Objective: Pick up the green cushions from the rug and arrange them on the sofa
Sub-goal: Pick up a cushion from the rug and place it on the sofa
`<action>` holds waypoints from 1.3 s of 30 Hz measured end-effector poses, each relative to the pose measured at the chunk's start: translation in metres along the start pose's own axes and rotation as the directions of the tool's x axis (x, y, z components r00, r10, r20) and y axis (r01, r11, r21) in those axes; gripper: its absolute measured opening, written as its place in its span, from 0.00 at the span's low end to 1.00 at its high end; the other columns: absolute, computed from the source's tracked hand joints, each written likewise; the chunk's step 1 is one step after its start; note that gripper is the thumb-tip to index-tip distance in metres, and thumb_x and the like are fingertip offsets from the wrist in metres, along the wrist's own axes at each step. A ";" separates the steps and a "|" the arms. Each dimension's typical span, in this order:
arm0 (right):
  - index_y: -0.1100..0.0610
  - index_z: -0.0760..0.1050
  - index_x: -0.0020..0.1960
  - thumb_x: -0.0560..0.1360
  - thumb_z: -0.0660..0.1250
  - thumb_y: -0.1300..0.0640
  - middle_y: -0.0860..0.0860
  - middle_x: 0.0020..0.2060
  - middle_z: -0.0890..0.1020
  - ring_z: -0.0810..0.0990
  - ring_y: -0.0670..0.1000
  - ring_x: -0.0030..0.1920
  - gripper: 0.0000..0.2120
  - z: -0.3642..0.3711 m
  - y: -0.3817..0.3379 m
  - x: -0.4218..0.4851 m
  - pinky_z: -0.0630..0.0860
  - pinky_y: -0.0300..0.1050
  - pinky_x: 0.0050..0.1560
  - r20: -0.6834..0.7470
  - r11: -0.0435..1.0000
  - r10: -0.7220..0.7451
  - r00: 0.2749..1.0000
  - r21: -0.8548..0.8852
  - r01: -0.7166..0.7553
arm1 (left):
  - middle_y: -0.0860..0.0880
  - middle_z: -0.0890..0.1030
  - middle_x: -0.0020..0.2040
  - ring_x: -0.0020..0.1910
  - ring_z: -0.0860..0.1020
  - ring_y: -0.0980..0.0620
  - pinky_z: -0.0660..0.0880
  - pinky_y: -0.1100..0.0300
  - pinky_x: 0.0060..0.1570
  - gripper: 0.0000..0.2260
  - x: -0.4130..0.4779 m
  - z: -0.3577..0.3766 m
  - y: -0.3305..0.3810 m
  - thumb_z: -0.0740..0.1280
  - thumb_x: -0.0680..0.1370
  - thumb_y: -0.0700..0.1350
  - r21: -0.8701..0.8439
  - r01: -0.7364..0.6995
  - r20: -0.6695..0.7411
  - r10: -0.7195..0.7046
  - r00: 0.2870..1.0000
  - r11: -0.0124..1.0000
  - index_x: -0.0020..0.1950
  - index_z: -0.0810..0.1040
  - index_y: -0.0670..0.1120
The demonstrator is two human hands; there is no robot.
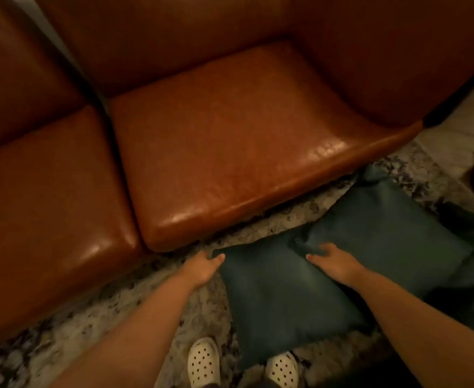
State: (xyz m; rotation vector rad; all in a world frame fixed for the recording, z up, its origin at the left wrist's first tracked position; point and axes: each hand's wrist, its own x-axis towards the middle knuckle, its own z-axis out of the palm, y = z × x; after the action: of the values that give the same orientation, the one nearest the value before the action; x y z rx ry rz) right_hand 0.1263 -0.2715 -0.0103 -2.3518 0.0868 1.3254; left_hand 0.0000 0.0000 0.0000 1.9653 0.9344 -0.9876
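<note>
Standing on rug (90,331), near cushion (280,298) at 6. My left hand (202,266) pinches its 10 o'clock corner; right hand (335,261) at 1, fingers hidden, grip unclear. Second cushion (384,228) overlaps at 2; third cushion (470,281) cut off at 3. Sofa (230,141) at 12.

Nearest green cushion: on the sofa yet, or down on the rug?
Down: the square green fabric cushion lies flat on the mottled rug in front of the brown leather sofa.
</note>
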 end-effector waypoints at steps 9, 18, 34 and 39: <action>0.66 0.63 0.72 0.79 0.59 0.42 0.63 0.70 0.68 0.68 0.62 0.69 0.32 0.062 0.068 0.143 0.65 0.49 0.67 0.002 0.969 0.245 0.970 0.032 -0.245 | 0.44 0.64 0.74 0.72 0.65 0.44 0.64 0.57 0.64 0.28 0.159 0.068 -0.025 0.55 0.80 0.59 -0.236 0.078 0.080 -0.060 0.995 0.969 0.74 0.62 0.42; 0.67 0.65 0.71 0.78 0.51 0.35 0.64 0.70 0.68 0.67 0.63 0.69 0.38 0.112 0.142 0.224 0.64 0.53 0.69 -0.120 0.930 0.358 0.926 -0.049 -0.365 | 0.44 0.62 0.75 0.73 0.63 0.45 0.60 0.52 0.72 0.35 0.255 0.148 -0.051 0.62 0.76 0.61 -0.434 0.143 0.039 -0.140 0.989 0.889 0.76 0.60 0.42; 0.45 0.65 0.73 0.44 0.70 0.23 0.50 0.74 0.64 0.61 0.53 0.74 0.60 0.119 0.182 0.280 0.54 0.51 0.75 -0.165 0.796 0.195 0.967 0.603 -0.058 | 0.46 0.74 0.68 0.65 0.73 0.44 0.69 0.46 0.66 0.50 0.299 0.168 -0.072 0.77 0.51 0.65 -0.690 0.076 -0.064 -0.165 0.984 0.720 0.69 0.70 0.47; 0.51 0.68 0.71 0.40 0.69 0.22 0.52 0.73 0.67 0.64 0.55 0.72 0.64 0.125 0.178 0.266 0.57 0.51 0.74 -0.267 0.789 0.241 0.933 0.614 -0.028 | 0.48 0.73 0.69 0.66 0.73 0.45 0.68 0.51 0.67 0.57 0.283 0.151 -0.064 0.73 0.47 0.72 -0.590 0.074 -0.147 -0.198 0.969 0.804 0.72 0.67 0.46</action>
State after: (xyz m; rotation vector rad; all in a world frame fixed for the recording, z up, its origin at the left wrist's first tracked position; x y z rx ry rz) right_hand 0.1231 -0.3399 -0.3473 -1.9932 0.6948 0.7692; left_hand 0.0225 -0.0200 -0.3260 1.4969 1.3281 -0.4831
